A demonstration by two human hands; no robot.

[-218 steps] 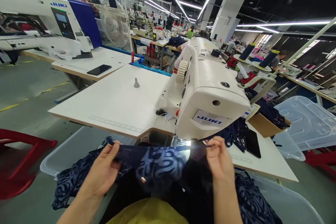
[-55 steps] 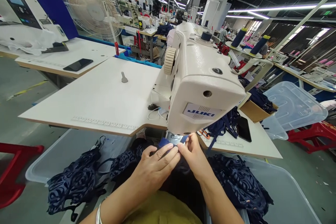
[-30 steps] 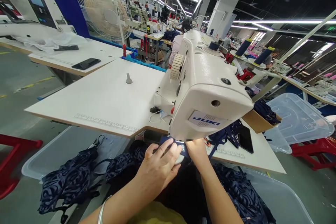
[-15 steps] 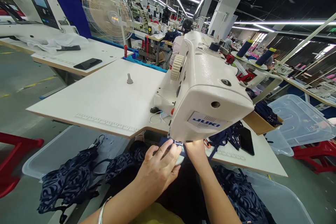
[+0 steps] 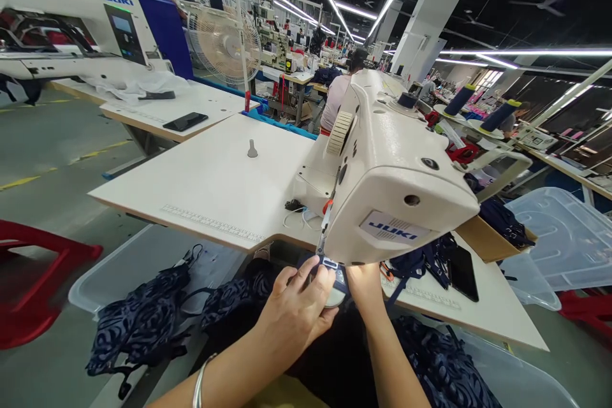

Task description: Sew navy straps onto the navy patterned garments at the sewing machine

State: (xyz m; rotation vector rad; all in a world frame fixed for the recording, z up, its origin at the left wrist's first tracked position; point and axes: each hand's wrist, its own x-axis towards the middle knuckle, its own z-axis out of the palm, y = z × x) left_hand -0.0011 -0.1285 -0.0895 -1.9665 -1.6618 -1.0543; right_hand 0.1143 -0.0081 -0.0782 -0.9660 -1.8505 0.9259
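Observation:
Under the head of a white JUKI sewing machine (image 5: 406,204), a navy strap (image 5: 338,275) with a small slider on it lies at the stitching area. My left hand (image 5: 299,306) is closed on it, thumb and fingers around its near side. On the other side, my right hand (image 5: 366,287) is close against the strap, its fingers mostly hidden by the machine head. Dark navy patterned garments (image 5: 138,312) hang over a clear bin at the left, and more patterned garments (image 5: 440,363) lie at the lower right.
The white table (image 5: 215,172) bears a small grey metal piece (image 5: 252,150). Right of the machine lie navy straps (image 5: 423,264), a black phone (image 5: 463,274) and a cardboard box (image 5: 482,239). Another phone (image 5: 185,122) rests on the neighbouring table. A person (image 5: 335,99) sits beyond the machine.
The whole view has shifted, so everything appears farther right. Both hands stay at the strap under the machine head, with little visible movement.

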